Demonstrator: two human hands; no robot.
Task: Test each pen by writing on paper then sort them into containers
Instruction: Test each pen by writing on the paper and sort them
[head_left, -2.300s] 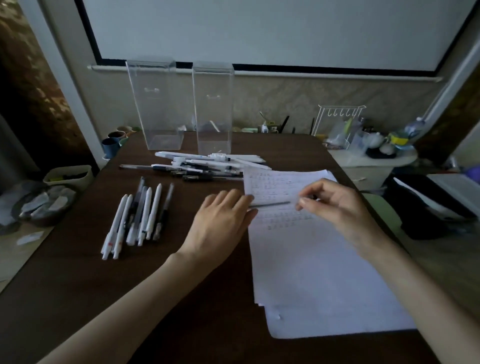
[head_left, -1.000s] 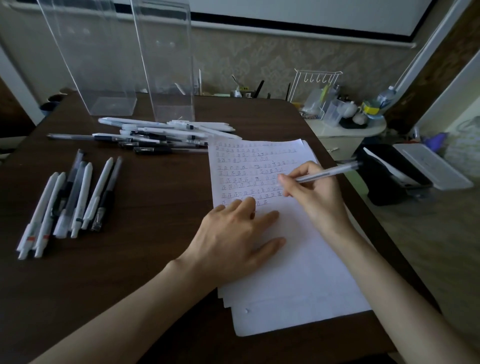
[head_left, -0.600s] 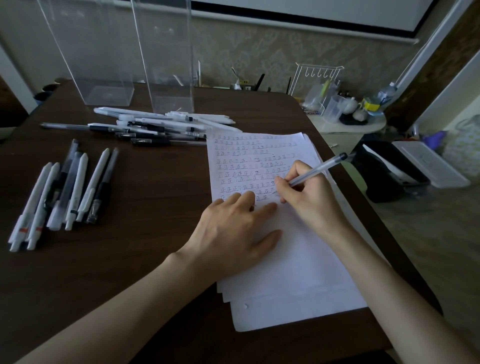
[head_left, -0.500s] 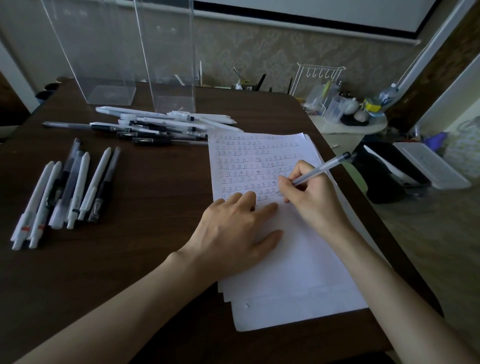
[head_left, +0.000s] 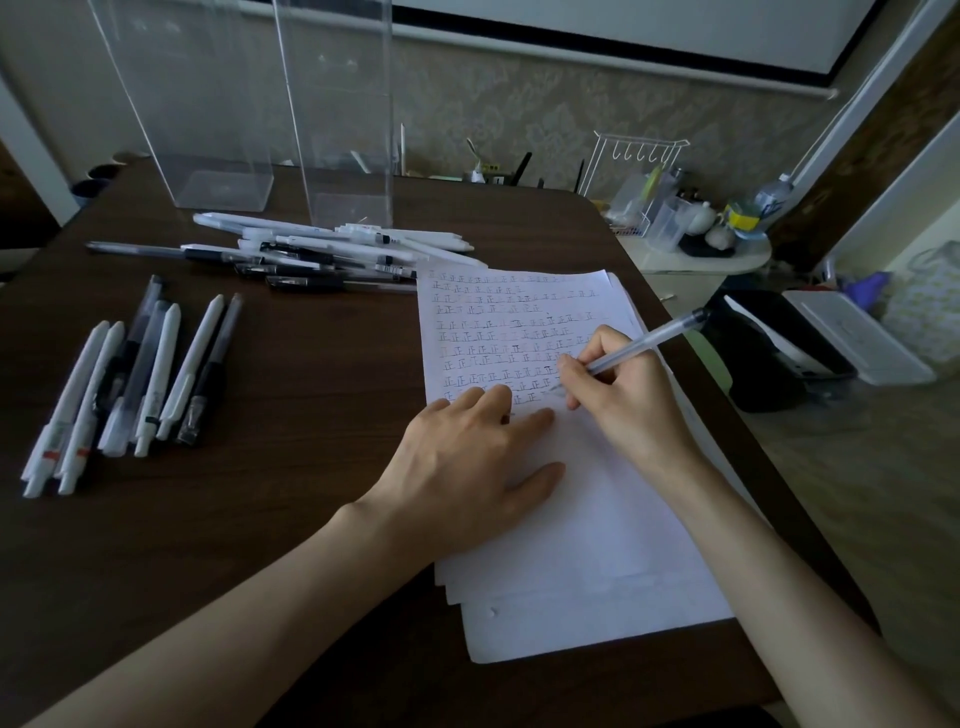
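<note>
Right hand (head_left: 623, 400) pinches a clear pen (head_left: 641, 343), tip down on the top sheet of a paper stack (head_left: 597, 545) at the last row of written marks. Left hand (head_left: 467, 467) lies flat, fingers spread, pressing the sheet just beside the writing hand. Paper stack sits on the right part of the dark table (head_left: 311, 389). Row of pens (head_left: 135, 379) lies well to the left; a looser heap of pens (head_left: 322, 254) lies beyond the paper's top-left corner. Two tall clear containers (head_left: 234, 93) stand upright behind the heap.
</note>
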